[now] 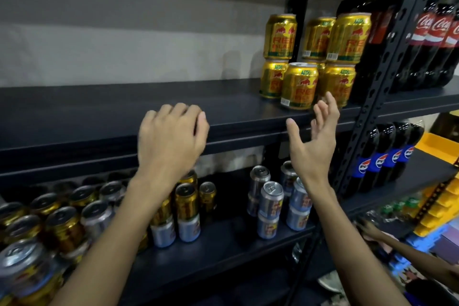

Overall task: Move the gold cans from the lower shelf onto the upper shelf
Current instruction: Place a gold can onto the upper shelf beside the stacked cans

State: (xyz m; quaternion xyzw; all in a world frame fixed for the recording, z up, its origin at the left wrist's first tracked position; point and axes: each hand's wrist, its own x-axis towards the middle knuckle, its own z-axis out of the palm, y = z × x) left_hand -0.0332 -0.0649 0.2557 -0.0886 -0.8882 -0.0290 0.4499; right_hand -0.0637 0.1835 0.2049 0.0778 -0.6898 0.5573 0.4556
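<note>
Several gold cans point(299, 85) stand stacked two high at the right end of the dark upper shelf point(124, 107). More gold cans point(186, 200) stand mixed with silver-blue cans point(270, 208) on the lower shelf point(223, 238). My right hand point(314, 141) is open, fingers spread, just in front of the nearest gold can on the upper shelf and apart from it. My left hand point(171, 136) hovers at the upper shelf's front edge with its fingers curled loosely, holding nothing.
A black perforated upright point(372, 97) divides this bay from the right one, which holds cola bottles point(437, 40) above and blue-labelled bottles point(387, 156) below. Yellow bins point(437, 206) sit at far right. Another person's arm point(409, 248) reaches in low on the right.
</note>
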